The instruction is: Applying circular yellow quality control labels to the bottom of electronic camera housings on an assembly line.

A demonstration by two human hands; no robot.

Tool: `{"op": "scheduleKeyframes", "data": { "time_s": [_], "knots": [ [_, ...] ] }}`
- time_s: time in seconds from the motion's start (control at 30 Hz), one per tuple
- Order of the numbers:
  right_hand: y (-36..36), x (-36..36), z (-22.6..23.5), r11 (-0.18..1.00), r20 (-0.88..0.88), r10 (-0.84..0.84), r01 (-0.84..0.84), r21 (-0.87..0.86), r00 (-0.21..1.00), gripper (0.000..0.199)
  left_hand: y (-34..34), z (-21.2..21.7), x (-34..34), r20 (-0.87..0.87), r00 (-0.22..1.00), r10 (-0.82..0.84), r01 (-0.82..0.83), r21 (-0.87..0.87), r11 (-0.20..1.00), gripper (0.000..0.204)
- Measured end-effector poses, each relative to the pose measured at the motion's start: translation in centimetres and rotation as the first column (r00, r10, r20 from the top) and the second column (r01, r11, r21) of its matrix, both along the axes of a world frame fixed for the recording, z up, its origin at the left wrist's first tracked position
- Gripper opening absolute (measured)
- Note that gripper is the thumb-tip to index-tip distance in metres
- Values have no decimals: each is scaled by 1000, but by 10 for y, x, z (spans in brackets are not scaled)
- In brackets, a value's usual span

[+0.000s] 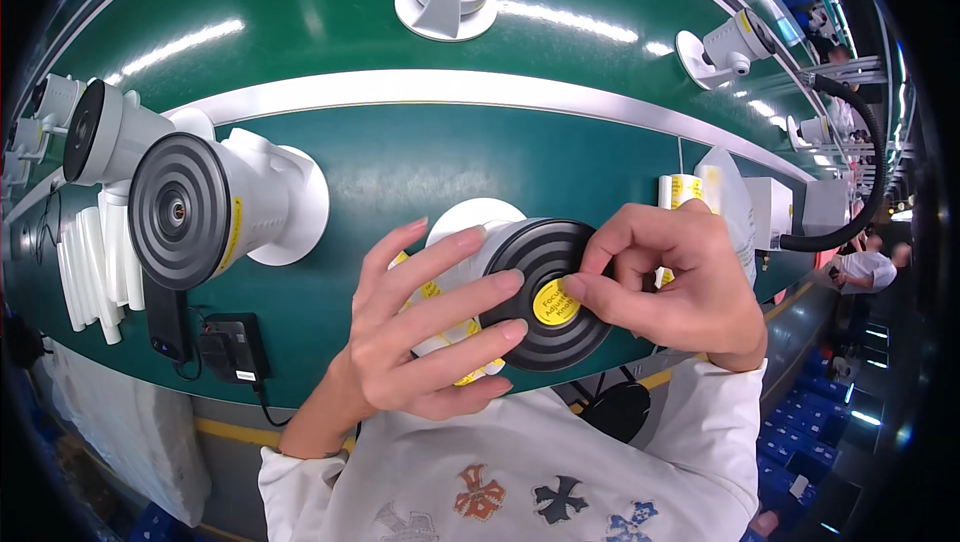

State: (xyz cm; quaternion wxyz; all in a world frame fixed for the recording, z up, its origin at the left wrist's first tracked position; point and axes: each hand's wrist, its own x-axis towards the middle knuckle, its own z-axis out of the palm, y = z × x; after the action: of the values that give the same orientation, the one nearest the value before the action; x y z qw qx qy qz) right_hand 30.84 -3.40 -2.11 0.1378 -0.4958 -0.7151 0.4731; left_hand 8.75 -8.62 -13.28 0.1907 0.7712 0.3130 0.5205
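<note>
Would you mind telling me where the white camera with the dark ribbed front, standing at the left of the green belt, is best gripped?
Probably around the white barrel behind the ribbed front disc, coming from above. The barrel lies sideways, round and bare, between disc and base.

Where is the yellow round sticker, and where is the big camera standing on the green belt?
yellow round sticker [556,303], head view, middle of its yellow face.
big camera [200,209], head view, left side, rim of its grey ridged front.
green belt [400,162], head view, bare green surface.

Green belt [400,167] — white camera [500,287] (black ridged face) — yellow sticker [555,302].
</note>
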Motion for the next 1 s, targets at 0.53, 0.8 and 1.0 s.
{"op": "scheduleKeyframes", "data": {
  "time_s": [0.53, 0.8, 1.0],
  "knots": [
    [-2, 5, 3, 997, -23, 19, -18, 77, 1000, 13, 1, 12, 7, -198, 980, 15, -6, 49, 999, 35],
    [-1, 13, 3, 983, -18, -55, 57, 174, 998, 26, 5, 17, 15, -264, 958, 110, -60, 191, 980, 36],
    [2, 24, -33, 992, -259, -121, 122, -13, 958, 27, 14, 12, 32, -369, 925, 94, -8, 228, 974, 43]
  ]
}}
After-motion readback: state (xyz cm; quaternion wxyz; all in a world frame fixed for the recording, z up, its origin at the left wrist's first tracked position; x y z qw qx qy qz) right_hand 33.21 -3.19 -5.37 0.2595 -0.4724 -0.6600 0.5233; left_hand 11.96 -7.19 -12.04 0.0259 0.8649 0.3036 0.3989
